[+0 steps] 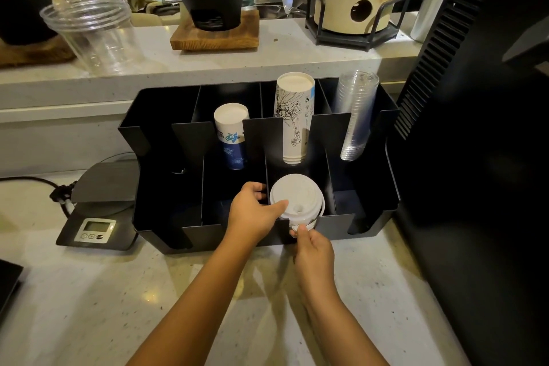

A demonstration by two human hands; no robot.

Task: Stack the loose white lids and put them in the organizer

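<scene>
Scale (pixel 95 227) at far left on the desk (pixel 89 291), clear of the work. Black organizer (pixel 154 235) next, open at top and front. Your left hand (pixel 257 211) reaches over its front wall, fingers hooked by the divider, thumb pressed on top of the white lid stack (pixel 297 202), so that grip is closed on the stack from the left. The stack sits in the front compartment right of centre, below the tall white paper cups (pixel 294 119); blue-printed cups (pixel 233 137) stand one bay left, clear cups (pixel 356 116) one bay right. Your right hand (pixel 312 246) pinches the stack's near lower rim between thumb and fingertip. Judgement: thin moulded plastic, very light, springy, smooth enough to slide apart; edges look slightly offset at the right. Take hold by the rims on opposite sides, squeeze gently, and keep a thumb on top so the lids stay nested.
</scene>
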